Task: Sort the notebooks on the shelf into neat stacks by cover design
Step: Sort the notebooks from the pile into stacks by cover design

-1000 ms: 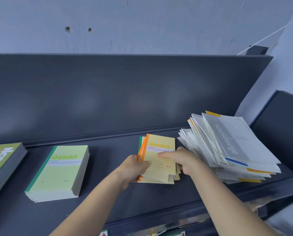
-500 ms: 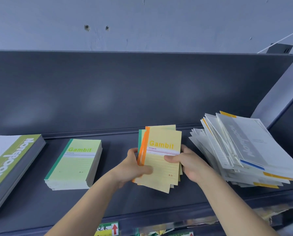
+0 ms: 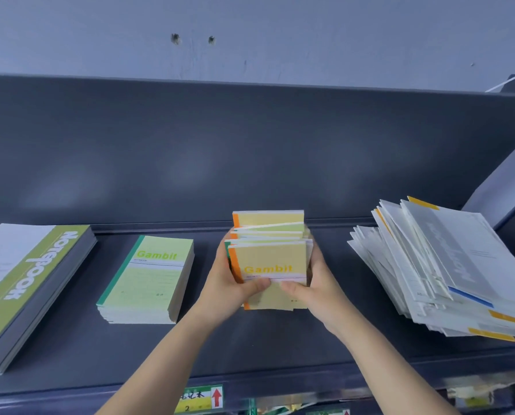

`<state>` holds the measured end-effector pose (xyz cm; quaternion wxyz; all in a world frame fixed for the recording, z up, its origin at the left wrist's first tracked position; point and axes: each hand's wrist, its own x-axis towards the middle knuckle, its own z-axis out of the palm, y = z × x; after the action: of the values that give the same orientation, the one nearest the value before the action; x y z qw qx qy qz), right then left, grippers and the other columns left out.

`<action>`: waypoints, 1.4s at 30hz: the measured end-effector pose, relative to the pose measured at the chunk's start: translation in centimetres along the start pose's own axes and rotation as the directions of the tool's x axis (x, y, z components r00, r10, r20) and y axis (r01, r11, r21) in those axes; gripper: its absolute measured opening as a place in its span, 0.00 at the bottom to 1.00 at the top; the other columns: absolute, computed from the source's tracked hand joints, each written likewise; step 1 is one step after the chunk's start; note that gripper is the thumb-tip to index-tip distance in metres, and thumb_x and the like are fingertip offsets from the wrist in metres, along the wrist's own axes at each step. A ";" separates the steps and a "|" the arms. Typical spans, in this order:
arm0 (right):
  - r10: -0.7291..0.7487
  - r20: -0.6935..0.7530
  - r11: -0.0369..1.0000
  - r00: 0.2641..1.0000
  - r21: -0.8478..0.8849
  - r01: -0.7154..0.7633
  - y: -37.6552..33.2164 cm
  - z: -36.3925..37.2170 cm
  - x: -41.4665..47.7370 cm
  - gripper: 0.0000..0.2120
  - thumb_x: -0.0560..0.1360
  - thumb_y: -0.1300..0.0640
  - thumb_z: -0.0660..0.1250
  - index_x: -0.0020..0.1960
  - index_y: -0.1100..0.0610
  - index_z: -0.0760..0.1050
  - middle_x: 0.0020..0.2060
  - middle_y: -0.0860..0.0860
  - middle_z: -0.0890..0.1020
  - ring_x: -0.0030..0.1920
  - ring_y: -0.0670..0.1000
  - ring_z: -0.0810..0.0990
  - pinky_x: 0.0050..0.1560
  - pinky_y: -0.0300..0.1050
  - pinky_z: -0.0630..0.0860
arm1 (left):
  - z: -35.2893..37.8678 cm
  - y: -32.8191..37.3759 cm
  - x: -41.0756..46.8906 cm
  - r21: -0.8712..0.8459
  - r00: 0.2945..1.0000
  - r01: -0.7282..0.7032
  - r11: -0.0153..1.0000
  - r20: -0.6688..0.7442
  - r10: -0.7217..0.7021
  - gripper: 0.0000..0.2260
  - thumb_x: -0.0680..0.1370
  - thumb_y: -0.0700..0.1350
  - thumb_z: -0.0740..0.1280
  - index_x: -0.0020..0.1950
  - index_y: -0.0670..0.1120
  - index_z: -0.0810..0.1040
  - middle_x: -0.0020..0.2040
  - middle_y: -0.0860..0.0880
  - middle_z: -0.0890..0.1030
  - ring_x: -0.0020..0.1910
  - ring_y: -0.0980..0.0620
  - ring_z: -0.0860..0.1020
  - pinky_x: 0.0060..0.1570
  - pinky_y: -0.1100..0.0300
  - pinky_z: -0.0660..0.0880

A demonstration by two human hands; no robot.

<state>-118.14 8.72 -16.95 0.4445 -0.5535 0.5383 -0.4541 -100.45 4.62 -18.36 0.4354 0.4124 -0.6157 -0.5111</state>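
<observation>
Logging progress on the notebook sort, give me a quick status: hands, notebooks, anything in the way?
Left hand and right hand both clamp the mixed Gambit bundle, upright. Green Gambit stack neat on the shelf. Grey pile messy. Nothing blocking.

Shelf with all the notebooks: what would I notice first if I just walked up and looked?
First, the two hands in the middle, left hand and right hand, gripping a bunch of yellow Gambit notebooks upright over the shelf. Next, the messy fanned pile of grey and white notebooks at right. A tidy green Gambit stack lies at left.
</observation>
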 end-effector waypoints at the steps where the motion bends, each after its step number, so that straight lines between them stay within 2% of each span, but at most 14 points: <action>1: 0.009 -0.005 1.000 1.000 0.015 -0.009 0.1 0.1 -0.1 0.38 0.74 0.69 0.67 0.73 0.41 0.55 0.57 0.36 0.77 0.55 0.32 0.76 0.52 0.32 0.74 | 0.0 0.5 -0.1 -0.026 1.000 -0.023 0.999 -0.008 0.023 0.40 0.67 0.35 0.77 0.70 0.57 0.60 0.63 0.62 0.74 0.60 0.66 0.75 0.54 0.70 0.74; 4: 0.057 -0.022 0.997 0.998 0.057 -0.056 0.4 0.9 -0.7 0.36 0.74 0.74 0.63 0.72 0.45 0.59 0.50 0.37 0.80 0.48 0.32 0.78 0.46 0.31 0.75 | -0.1 1.3 -0.3 -0.063 0.998 -0.049 0.997 0.025 0.051 0.41 0.72 0.33 0.73 0.72 0.61 0.53 0.65 0.68 0.67 0.61 0.72 0.71 0.59 0.71 0.71; 7: 0.083 -0.027 0.993 0.996 0.084 -0.081 0.9 1.9 -0.7 0.40 0.74 0.76 0.61 0.74 0.45 0.54 0.49 0.36 0.82 0.49 0.33 0.79 0.50 0.36 0.74 | 0.1 1.3 -0.7 -0.052 0.997 -0.039 0.998 0.059 0.042 0.41 0.74 0.34 0.71 0.73 0.62 0.50 0.68 0.64 0.69 0.65 0.66 0.72 0.64 0.65 0.69; 11: 0.088 -0.052 0.994 0.995 0.072 -0.084 1.2 2.3 -0.2 0.38 0.74 0.76 0.59 0.72 0.44 0.56 0.51 0.37 0.82 0.55 0.38 0.79 0.55 0.39 0.74 | 0.1 0.6 -0.9 -0.034 0.997 -0.023 0.999 0.070 0.026 0.40 0.76 0.35 0.69 0.75 0.61 0.47 0.67 0.63 0.72 0.64 0.65 0.72 0.62 0.70 0.69; 14: 0.057 -0.046 0.998 0.997 -0.023 -0.058 0.8 2.0 -0.3 0.33 0.74 0.76 0.59 0.65 0.42 0.61 0.53 0.39 0.78 0.49 0.30 0.76 0.46 0.30 0.74 | -0.3 0.4 -1.0 0.074 0.995 -0.047 0.996 0.095 0.040 0.32 0.76 0.35 0.66 0.74 0.56 0.57 0.65 0.60 0.74 0.65 0.64 0.72 0.63 0.69 0.69; 16: 0.016 -0.039 0.992 0.999 -0.126 -0.020 0.2 1.9 -0.4 0.29 0.74 0.74 0.59 0.58 0.40 0.64 0.55 0.39 0.74 0.49 0.27 0.73 0.45 0.23 0.71 | -0.7 0.7 -0.9 0.191 0.991 -0.074 0.979 0.126 0.050 0.24 0.77 0.33 0.65 0.64 0.59 0.66 0.59 0.64 0.75 0.59 0.69 0.73 0.57 0.73 0.69; 18: -0.013 -0.034 0.980 0.999 -0.201 0.006 -0.3 1.7 -0.3 0.27 0.74 0.73 0.61 0.55 0.40 0.65 0.54 0.39 0.74 0.50 0.26 0.72 0.45 0.20 0.68 | -1.0 1.3 -0.8 0.281 0.988 -0.099 0.955 0.145 0.060 0.22 0.78 0.34 0.64 0.58 0.61 0.67 0.55 0.65 0.75 0.56 0.71 0.73 0.53 0.76 0.68; 23: 0.023 -0.011 0.991 1.000 -0.132 -0.025 -2.5 1.6 0.2 0.22 0.75 0.69 0.64 0.54 0.41 0.68 0.55 0.41 0.77 0.54 0.33 0.75 0.49 0.26 0.71 | -2.6 3.7 0.0 0.270 0.986 -0.088 0.959 0.160 0.045 0.17 0.77 0.41 0.67 0.59 0.59 0.70 0.57 0.57 0.78 0.58 0.61 0.76 0.56 0.67 0.72; 26: 0.096 0.039 0.995 0.995 0.015 -0.096 -4.9 2.4 1.2 0.16 0.77 0.63 0.65 0.57 0.43 0.72 0.60 0.46 0.78 0.60 0.43 0.76 0.61 0.43 0.71 | -4.6 6.6 0.6 0.195 0.996 -0.010 0.981 0.085 -0.007 0.13 0.74 0.46 0.68 0.59 0.49 0.76 0.54 0.52 0.83 0.53 0.53 0.81 0.53 0.59 0.77; 28: 0.164 0.102 0.974 0.981 0.138 -0.178 -6.5 3.9 2.0 0.12 0.78 0.59 0.64 0.59 0.48 0.76 0.56 0.46 0.82 0.58 0.48 0.79 0.60 0.48 0.72 | -6.7 8.4 1.2 0.128 0.990 0.131 0.983 0.032 -0.137 0.09 0.76 0.45 0.68 0.55 0.46 0.80 0.51 0.49 0.85 0.50 0.50 0.83 0.48 0.58 0.77; 31: 0.315 0.161 0.911 0.935 0.224 -0.346 -8.0 7.4 3.2 0.10 0.78 0.56 0.64 0.57 0.54 0.78 0.51 0.50 0.84 0.51 0.51 0.82 0.51 0.47 0.76 | -10.3 9.4 1.5 0.108 0.927 0.371 0.922 0.010 -0.374 0.09 0.77 0.46 0.67 0.51 0.43 0.82 0.48 0.46 0.86 0.47 0.46 0.84 0.49 0.55 0.77; 34: 0.407 0.183 0.862 0.895 0.247 -0.442 -7.9 11.3 4.3 0.10 0.78 0.56 0.64 0.57 0.55 0.78 0.51 0.52 0.84 0.52 0.53 0.82 0.54 0.50 0.77 | -13.3 8.6 1.0 0.106 0.857 0.516 0.850 -0.053 -0.513 0.09 0.76 0.48 0.68 0.51 0.43 0.82 0.48 0.44 0.85 0.47 0.44 0.83 0.50 0.53 0.78; 36: 0.436 0.192 0.848 0.879 0.240 -0.473 -7.7 13.3 4.9 0.10 0.78 0.55 0.63 0.57 0.54 0.78 0.51 0.52 0.84 0.51 0.53 0.82 0.54 0.50 0.77 | -14.7 7.9 0.8 0.088 0.829 0.559 0.824 -0.090 -0.553 0.10 0.77 0.49 0.68 0.52 0.43 0.81 0.48 0.43 0.85 0.47 0.43 0.83 0.50 0.52 0.78; 42: 0.470 0.171 0.842 0.866 0.207 -0.498 -6.8 16.3 6.3 0.09 0.77 0.55 0.63 0.56 0.53 0.78 0.52 0.53 0.83 0.51 0.53 0.82 0.52 0.48 0.77 | -16.7 6.5 0.6 0.019 0.797 0.600 0.799 -0.101 -0.596 0.09 0.78 0.49 0.67 0.51 0.45 0.80 0.44 0.45 0.85 0.38 0.48 0.82 0.38 0.58 0.78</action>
<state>-100.75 2.61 -13.22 0.6395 -0.3652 0.5744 -0.3574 -85.00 0.42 -10.20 0.2686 0.6191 -0.4465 -0.5876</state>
